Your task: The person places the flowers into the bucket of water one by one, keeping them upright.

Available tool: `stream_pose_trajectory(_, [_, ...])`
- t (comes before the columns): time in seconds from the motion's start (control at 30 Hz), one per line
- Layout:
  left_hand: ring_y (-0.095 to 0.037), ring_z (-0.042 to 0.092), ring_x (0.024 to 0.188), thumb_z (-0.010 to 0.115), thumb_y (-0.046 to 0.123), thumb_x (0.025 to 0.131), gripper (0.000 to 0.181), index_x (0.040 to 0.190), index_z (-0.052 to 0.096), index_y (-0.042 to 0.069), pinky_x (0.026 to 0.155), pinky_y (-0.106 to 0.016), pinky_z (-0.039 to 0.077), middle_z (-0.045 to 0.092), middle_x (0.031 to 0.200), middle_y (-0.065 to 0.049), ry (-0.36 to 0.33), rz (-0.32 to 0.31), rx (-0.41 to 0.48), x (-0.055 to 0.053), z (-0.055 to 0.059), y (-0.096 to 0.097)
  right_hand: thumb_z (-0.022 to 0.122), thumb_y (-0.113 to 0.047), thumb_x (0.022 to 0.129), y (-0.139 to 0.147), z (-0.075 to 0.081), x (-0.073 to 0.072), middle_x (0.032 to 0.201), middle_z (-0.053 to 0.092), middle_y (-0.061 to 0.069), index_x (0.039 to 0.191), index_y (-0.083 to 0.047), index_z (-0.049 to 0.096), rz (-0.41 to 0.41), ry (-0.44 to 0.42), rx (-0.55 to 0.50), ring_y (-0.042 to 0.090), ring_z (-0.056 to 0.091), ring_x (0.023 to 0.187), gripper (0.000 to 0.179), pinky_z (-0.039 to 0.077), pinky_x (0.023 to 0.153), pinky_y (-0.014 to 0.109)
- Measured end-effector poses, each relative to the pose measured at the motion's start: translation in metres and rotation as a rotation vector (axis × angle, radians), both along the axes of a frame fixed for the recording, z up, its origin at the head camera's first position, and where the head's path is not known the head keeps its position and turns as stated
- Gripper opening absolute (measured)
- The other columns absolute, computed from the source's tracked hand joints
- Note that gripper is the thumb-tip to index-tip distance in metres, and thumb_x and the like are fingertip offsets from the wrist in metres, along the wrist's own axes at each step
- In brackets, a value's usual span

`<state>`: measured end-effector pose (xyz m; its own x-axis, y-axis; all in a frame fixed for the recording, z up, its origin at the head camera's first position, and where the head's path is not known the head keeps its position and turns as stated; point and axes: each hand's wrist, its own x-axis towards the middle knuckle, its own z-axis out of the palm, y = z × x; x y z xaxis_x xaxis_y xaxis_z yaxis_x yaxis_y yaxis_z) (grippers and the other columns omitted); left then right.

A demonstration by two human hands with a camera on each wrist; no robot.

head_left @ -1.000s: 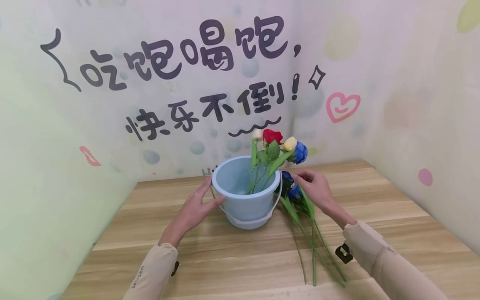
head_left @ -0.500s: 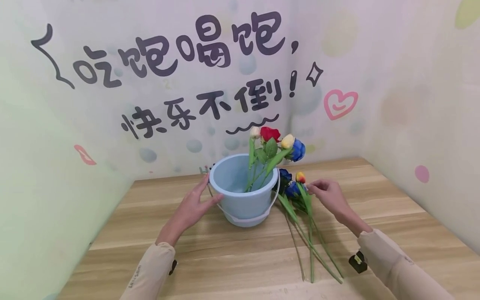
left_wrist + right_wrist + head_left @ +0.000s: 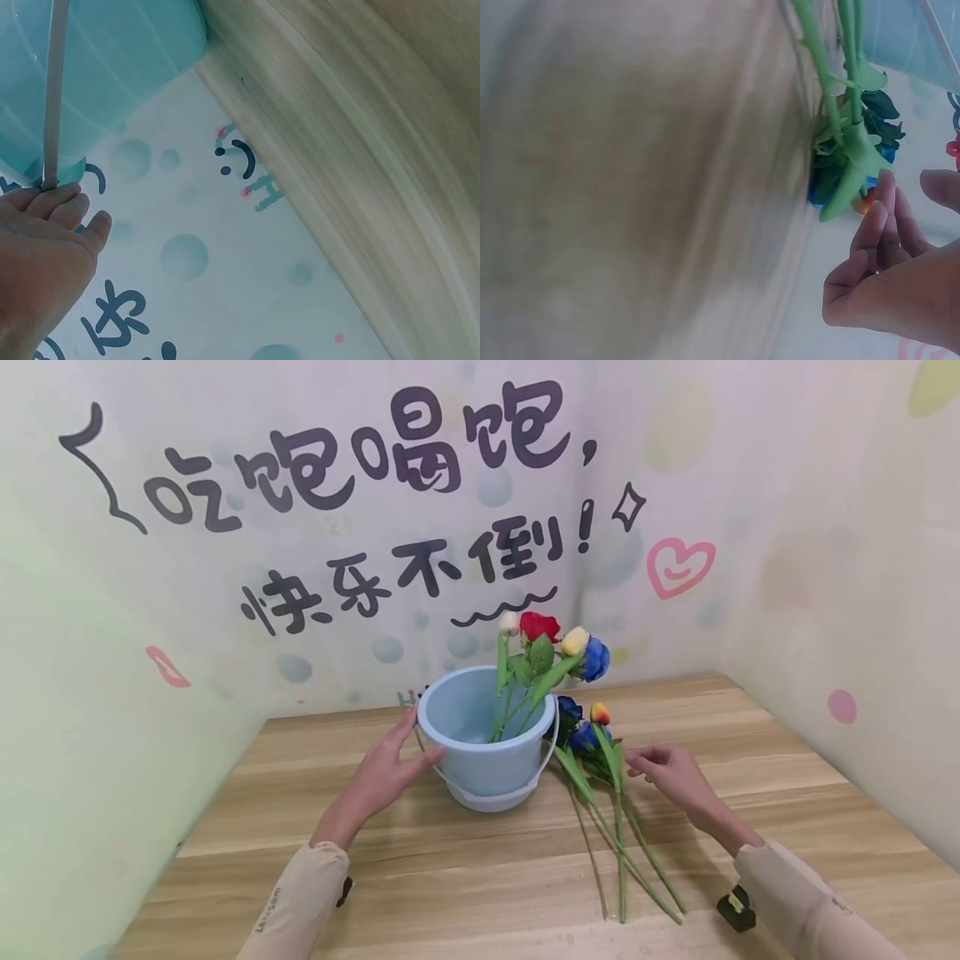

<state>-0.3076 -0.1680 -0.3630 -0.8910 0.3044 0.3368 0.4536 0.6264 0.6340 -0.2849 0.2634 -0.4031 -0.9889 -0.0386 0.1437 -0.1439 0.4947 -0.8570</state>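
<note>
A light blue bucket (image 3: 491, 777) with a white handle stands on the wooden table. My left hand (image 3: 382, 777) rests against its left side, thumb at the front rim; the left wrist view has its fingertips (image 3: 71, 195) where the handle meets the rim. A red rose (image 3: 540, 627), a blue flower (image 3: 596, 658) and two pale tulips lean inside the bucket. To its right lie dark blue flowers (image 3: 585, 737) and a red-yellow tulip (image 3: 599, 713), long stems toward me. Beside them hovers my right hand (image 3: 675, 777), holding nothing, thumb and fingers apart in the right wrist view.
The table (image 3: 450, 893) runs back to a printed wall (image 3: 337, 610) close behind the bucket. Further walls rise at left and right. Flower stems (image 3: 622, 860) stretch toward the front of the table.
My right hand has drawn back right and toward me from the flower heads, uncovering the red-yellow tulip. The left hand stays at the bucket; the head view shifts slightly.
</note>
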Motion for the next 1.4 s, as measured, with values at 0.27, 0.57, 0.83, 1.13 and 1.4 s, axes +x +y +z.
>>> stream_pose_trajectory(0.27, [-0.039,0.023,0.153,0.066,0.054,0.098,0.088,0.166,0.024,0.017,0.118,-0.065,0.024,0.021,0.169,-0.012,-0.012,0.006,0.003,0.001,0.0,0.0,0.061,-0.021,0.106,0.004,-0.007,0.009,0.101,0.074,0.018,0.117,0.013,0.067,0.003,-0.066,-0.011,0.031,0.065,0.098,0.037,0.053,0.082,0.039])
stream_pose_trajectory(0.57, [-0.039,0.022,0.154,0.064,0.056,0.098,0.089,0.167,0.023,0.018,0.118,-0.065,0.024,0.021,0.169,-0.011,-0.024,0.005,-0.002,0.0,-0.001,-0.001,0.059,-0.015,0.106,0.005,-0.009,0.014,0.101,0.076,0.018,0.118,0.014,0.067,0.059,-0.121,-0.025,0.024,0.068,0.096,0.033,0.054,0.084,0.037])
stream_pose_trajectory(0.83, [-0.038,0.022,0.154,0.064,0.057,0.098,0.089,0.167,0.022,0.019,0.118,-0.065,0.024,0.02,0.17,-0.009,-0.029,0.006,0.001,0.0,-0.001,-0.001,0.057,-0.014,0.106,0.006,-0.01,0.018,0.105,0.075,0.02,0.118,0.014,0.066,0.102,-0.146,-0.042,0.03,0.069,0.1,0.032,0.054,0.084,0.036])
stream_pose_trajectory(1.13, [-0.038,0.022,0.154,0.064,0.058,0.098,0.089,0.167,0.022,0.018,0.119,-0.064,0.024,0.019,0.17,-0.01,-0.025,0.005,-0.006,-0.001,-0.001,-0.001,0.055,-0.016,0.108,0.009,-0.011,0.02,0.108,0.075,0.021,0.122,0.015,0.066,0.122,-0.181,-0.044,0.03,0.068,0.1,0.035,0.054,0.084,0.037])
stream_pose_trajectory(1.4, [-0.039,0.023,0.153,0.064,0.057,0.098,0.09,0.167,0.022,0.016,0.118,-0.065,0.024,0.02,0.169,-0.011,-0.022,0.002,-0.003,-0.001,0.0,-0.001,0.054,-0.011,0.106,0.008,-0.012,0.021,0.108,0.075,0.021,0.121,0.018,0.066,0.159,-0.207,-0.091,0.022,0.068,0.094,0.034,0.054,0.078,0.03])
